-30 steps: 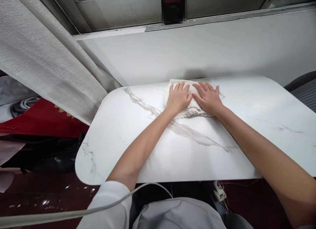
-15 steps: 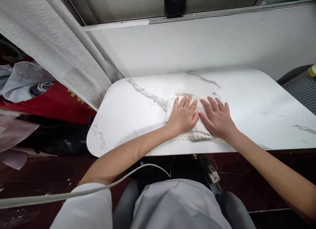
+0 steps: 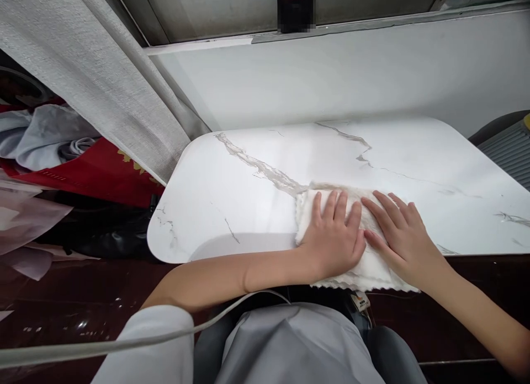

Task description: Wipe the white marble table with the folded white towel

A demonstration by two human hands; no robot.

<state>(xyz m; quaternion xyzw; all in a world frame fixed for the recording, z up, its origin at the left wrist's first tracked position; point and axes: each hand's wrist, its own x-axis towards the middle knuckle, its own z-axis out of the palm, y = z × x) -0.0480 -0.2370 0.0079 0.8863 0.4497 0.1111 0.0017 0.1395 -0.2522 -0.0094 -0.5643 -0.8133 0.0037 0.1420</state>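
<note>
A white cloth (image 3: 368, 268) with wavy edges lies at the front edge of the white marbled table (image 3: 248, 207), its near side hanging past that edge. My left hand (image 3: 333, 238) rests flat on the cloth's left part, fingers a little apart. On its right part lies my right hand (image 3: 403, 238), fingers spread and pointing up and to the left. The two thumbs almost meet over the cloth. Neither hand grips anything; the cloth under the palms is hidden.
A pale curtain (image 3: 120, 80) hangs at the left beside a red bag (image 3: 95, 174) with clothes. A white cable (image 3: 165, 337) crosses over my left sleeve. Behind the table is a white wall (image 3: 331, 75); a grey ribbed object (image 3: 509, 158) stands at the right edge.
Both hands and the cloth have moved toward my body and to the right, from the table's middle to its front edge. The hands remain flat on the cloth.
</note>
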